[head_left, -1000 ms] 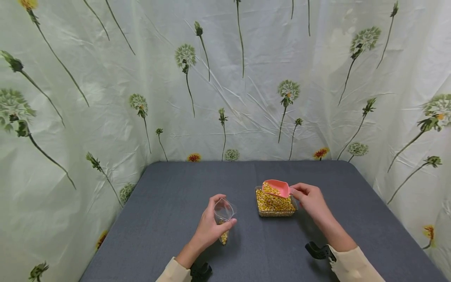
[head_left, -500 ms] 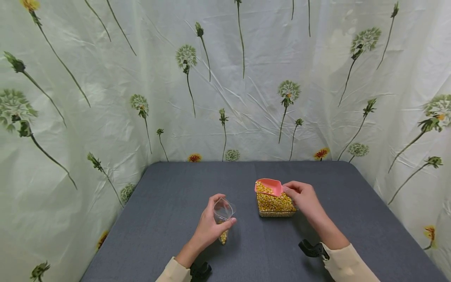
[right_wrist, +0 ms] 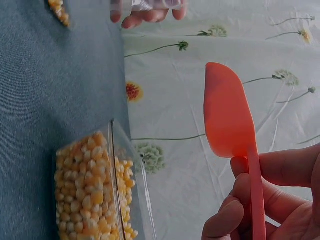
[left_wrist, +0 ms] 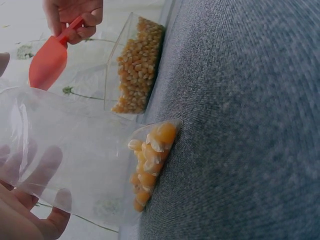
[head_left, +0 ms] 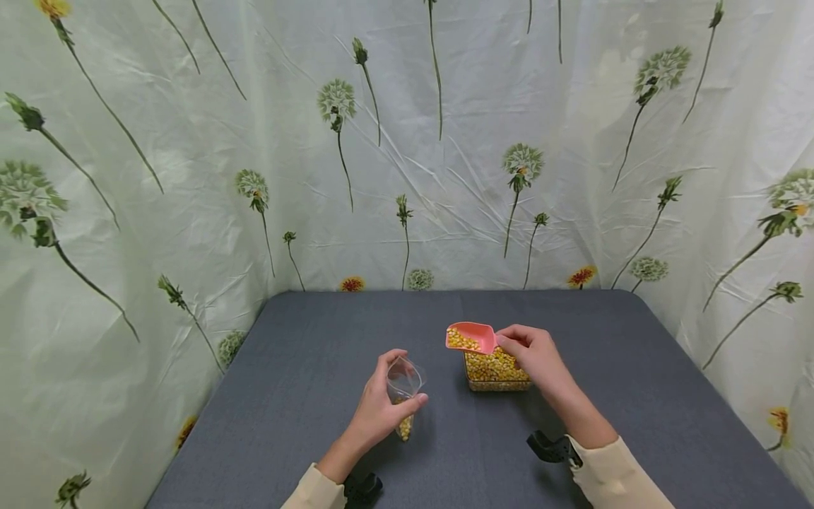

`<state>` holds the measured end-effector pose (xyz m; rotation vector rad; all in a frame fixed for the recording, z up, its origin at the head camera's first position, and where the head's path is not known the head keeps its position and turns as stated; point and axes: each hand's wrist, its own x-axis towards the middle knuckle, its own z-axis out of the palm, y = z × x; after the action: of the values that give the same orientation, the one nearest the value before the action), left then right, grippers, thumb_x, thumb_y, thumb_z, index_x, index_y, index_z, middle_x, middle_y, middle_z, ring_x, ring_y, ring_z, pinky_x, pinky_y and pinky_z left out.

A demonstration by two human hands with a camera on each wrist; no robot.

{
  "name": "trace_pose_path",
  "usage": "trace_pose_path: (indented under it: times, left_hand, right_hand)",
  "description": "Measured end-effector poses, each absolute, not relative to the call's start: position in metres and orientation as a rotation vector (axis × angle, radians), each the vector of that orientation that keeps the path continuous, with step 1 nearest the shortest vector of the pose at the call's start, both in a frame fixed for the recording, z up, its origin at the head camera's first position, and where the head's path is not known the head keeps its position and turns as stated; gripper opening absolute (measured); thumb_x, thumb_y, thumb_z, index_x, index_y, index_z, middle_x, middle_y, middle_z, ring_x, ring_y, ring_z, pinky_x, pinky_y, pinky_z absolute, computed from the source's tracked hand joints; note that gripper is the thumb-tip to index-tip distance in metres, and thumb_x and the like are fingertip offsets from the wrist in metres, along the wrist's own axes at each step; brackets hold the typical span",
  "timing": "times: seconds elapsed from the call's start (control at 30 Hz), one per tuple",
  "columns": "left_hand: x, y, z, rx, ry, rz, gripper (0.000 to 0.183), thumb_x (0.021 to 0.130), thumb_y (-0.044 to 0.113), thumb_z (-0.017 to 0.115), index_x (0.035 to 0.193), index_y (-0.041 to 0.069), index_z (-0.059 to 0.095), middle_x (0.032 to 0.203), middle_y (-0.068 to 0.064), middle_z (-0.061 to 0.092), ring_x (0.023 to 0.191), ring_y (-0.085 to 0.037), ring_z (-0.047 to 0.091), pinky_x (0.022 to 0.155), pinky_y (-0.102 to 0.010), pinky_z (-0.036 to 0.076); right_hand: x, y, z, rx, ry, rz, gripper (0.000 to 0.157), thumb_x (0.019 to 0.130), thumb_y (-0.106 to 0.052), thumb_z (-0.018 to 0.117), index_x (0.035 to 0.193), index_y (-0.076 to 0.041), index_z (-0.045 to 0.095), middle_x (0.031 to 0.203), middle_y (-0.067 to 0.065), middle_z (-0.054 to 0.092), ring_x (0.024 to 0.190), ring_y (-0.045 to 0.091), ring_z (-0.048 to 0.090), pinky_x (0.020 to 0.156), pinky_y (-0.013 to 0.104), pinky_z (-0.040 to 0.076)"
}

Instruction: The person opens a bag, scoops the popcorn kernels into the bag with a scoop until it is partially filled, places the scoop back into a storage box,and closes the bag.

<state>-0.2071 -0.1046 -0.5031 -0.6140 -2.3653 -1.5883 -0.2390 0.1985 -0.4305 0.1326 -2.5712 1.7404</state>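
A pink scoop carrying yellow corn kernels hangs above the left part of a clear container filled with corn. My right hand pinches the scoop's handle between thumb and fingers, as the right wrist view also shows. To the left, my left hand holds a clear plastic bag by its sides, its mouth spread wide. Some kernels lie in the bag's bottom corner, which touches the table in the left wrist view. The scoop is apart from the bag.
A dark grey cloth-covered table lies under everything. Behind it hangs a pale curtain printed with dandelions. A black strap piece sits at the right wrist, and another black piece at the left.
My right hand has moved left with the loaded scoop, from over the container's middle to past its left edge. The left hand and the bag have stayed nearly still.
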Motion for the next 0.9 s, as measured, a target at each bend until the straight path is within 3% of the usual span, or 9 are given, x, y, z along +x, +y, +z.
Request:
trace_pose_path:
  times: [0.2,0.6,0.9]
  left_hand:
    - [-0.207,-0.102,-0.503,-0.585,-2.390,-1.572,0.079,0.081,0.021,0.087,0.145,0.017,0.040,0.116,0.009,0.057,0.116,-0.017,0.055,0.095,-0.060,0.043]
    - [-0.206,-0.101,-0.503,-0.562,-2.433,-1.554,0.084,0.078,0.022,0.089,0.146,0.021,0.039,0.118,0.011,0.057,0.116,-0.013,0.054,0.096,-0.055,0.043]
    - [-0.206,-0.100,-0.504,-0.548,-2.468,-1.559,0.086,0.078,0.028,0.089,0.146,0.025,0.037,0.120,0.005,0.059,0.116,-0.015,0.053,0.097,-0.054,0.043]
  right_hand:
    - [-0.237,0.190,-0.429,0.172,-2.571,1.768,0.022,0.101,-0.022,0.064,0.105,-0.004,0.073,0.082,0.008,0.060,0.074,0.036,0.051,0.058,0.037,0.046]
    - [-0.228,0.176,-0.422,0.236,-2.583,1.813,0.021,0.099,-0.024,0.066,0.106,-0.006,0.074,0.086,0.014,0.061,0.063,0.024,0.046,0.053,0.031,0.040]
    - [-0.220,0.166,-0.418,0.348,-2.601,1.771,0.016,0.098,-0.022,0.068,0.102,-0.009,0.075,0.071,0.012,0.052,0.051,0.016,0.036,0.049,0.030,0.036]
